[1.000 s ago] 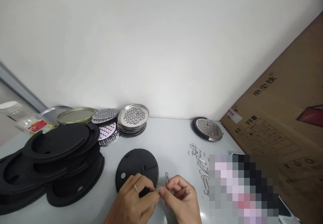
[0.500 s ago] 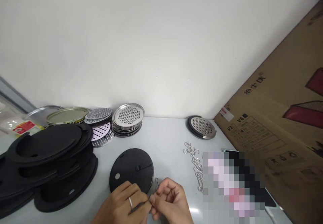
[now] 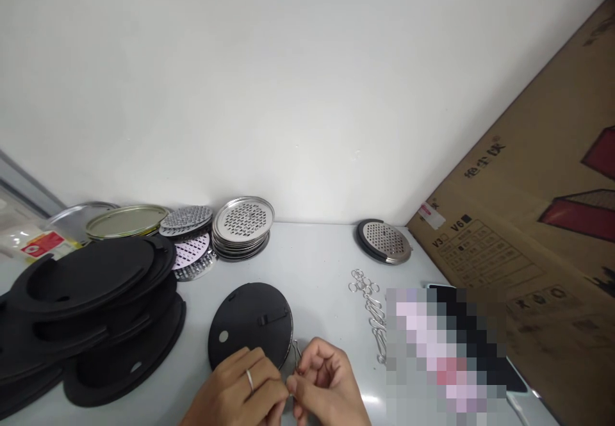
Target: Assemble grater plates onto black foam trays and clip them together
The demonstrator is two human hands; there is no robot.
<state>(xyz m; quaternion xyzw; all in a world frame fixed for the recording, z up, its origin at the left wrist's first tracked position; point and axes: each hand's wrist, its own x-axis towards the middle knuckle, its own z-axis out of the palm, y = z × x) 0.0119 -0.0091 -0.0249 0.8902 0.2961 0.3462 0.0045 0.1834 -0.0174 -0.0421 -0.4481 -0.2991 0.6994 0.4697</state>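
My right hand is closed in a pinch on a small bent-wire clip, whose looped end sticks up past the fingertips. My left hand, with a ring on one finger, is closed too, and its fingertips meet the right hand's. What the left fingers grip is hidden. Just beyond the left hand lies a round black disc with a pale dot and a slot, its near edge covered by that hand. Several similar wire clips lie to the right, below a small cluster of wire rings.
Black round holders are piled at left. Perforated metal grater discs stand stacked by the wall, with gold-toned round plates beside them. A black-rimmed grater lies at back right. A cardboard box and a partly blurred tablet-like device bound the right side.
The wire clip has tilted and shifted slightly left at the fingertips. My left hand has turned a little, its fingers still against the right hand's. The other things stay in place.
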